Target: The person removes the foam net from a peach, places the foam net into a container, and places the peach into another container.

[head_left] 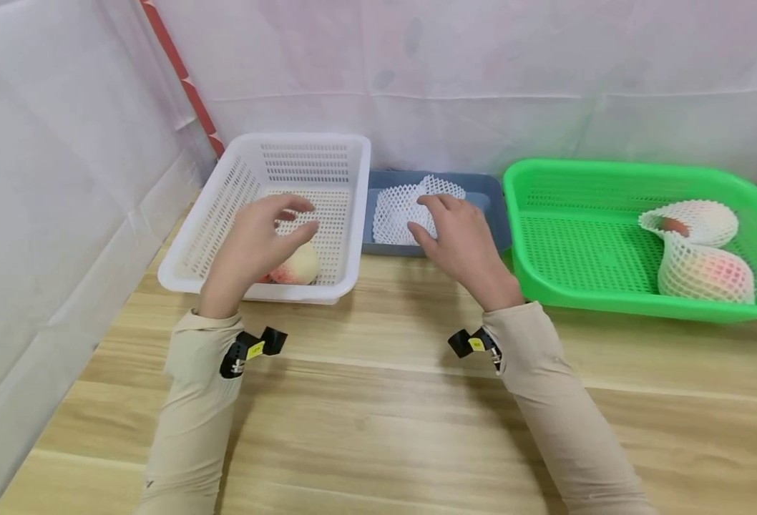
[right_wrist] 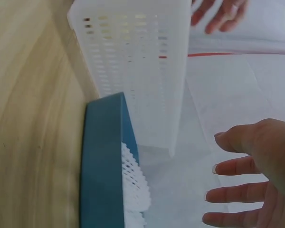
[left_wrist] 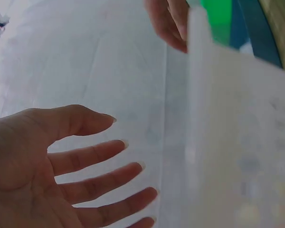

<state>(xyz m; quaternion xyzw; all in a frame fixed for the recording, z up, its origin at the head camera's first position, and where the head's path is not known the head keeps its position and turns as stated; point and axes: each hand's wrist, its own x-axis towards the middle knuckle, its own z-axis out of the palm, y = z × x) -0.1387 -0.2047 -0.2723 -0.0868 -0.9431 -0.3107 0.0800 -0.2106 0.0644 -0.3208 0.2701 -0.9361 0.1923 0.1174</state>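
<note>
My left hand (head_left: 254, 239) hovers over the white basket (head_left: 360, 214), fingers spread and relaxed, holding nothing. Below it a pale peach with a red blush (head_left: 298, 266) lies in the basket, with a redder bit of fruit beside it partly hidden by the wrist. Over the blue-grey tray (head_left: 496, 214) is my right hand (head_left: 461, 239), its fingers apart and nothing in them. White foam nets (head_left: 396, 214) lie in that tray under the fingers. In the left wrist view the left hand (left_wrist: 71, 166) is beside the basket wall; the right wrist view shows the right hand (right_wrist: 256, 175) above the tray.
On the right stands a green basket (head_left: 584, 297) holding two fruits in foam nets, one upper (head_left: 707, 222) and one lower (head_left: 707, 275). The three containers stand in a row along the wooden table's (head_left: 365, 429) back edge, before a white cloth backdrop (head_left: 481, 64).
</note>
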